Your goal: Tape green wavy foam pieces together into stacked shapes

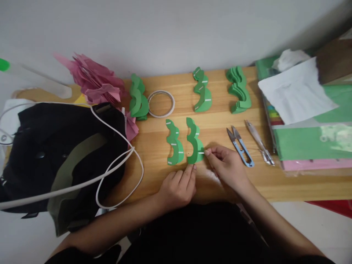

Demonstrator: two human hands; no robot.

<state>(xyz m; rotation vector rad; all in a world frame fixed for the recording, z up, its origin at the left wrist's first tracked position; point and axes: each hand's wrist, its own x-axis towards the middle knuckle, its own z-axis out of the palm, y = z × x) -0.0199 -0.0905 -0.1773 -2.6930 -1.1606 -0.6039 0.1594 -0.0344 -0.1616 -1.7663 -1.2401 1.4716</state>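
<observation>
I see the right grip (228, 167) closed in a pinch: thumb and first fingers are together on the small white strip (201, 152) at the right edge of the green wavy cutout (194, 143). This cutout lies flat on the wooden surface (275, 179), just left of the right grip and just beyond the left grip (178, 189). The left grip has its fingers curled in and holds nothing. Only one fingertip touches the lower edge of the cutout and presses it down.

In my judgement the work here is on that strip, and it asks for a gentle hand. I would pinch only the strip, not the paper under it, and pull low and slowly along the surface, so the thin paper does not bend or tear. The pressing fingertip is a little far from the strip. Closer to it, the cutout would lift less.

A second green cutout (173, 145) with the same white marks lies left of the first one, beyond the left grip, near but apart. The blue snips (240, 146) lie just beyond the right grip, not touched. Further away from both grips are the ring of tape (161, 103) and a stack of green cutouts (238, 90).
</observation>
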